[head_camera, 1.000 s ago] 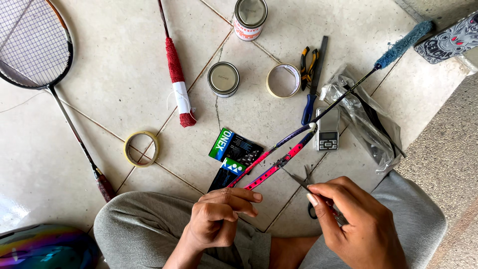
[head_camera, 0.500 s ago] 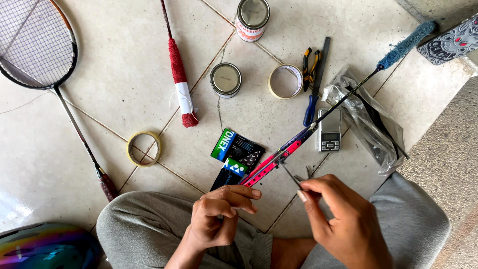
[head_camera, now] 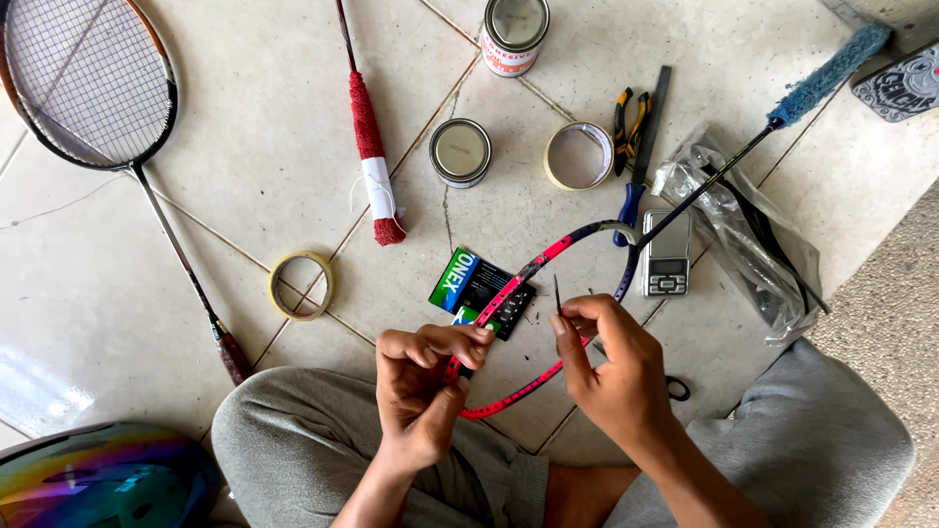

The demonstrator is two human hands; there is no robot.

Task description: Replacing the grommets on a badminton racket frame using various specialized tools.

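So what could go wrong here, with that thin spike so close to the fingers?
The right hand pinches a thin dark pointed tool beside the left hand, which grips the unstrung pink and black racket frame; a slip could prick a finger or scratch the frame. The frame looks bare and thin, so hard squeezing might bend it. An open tin sits within arm's sweep and could be knocked.
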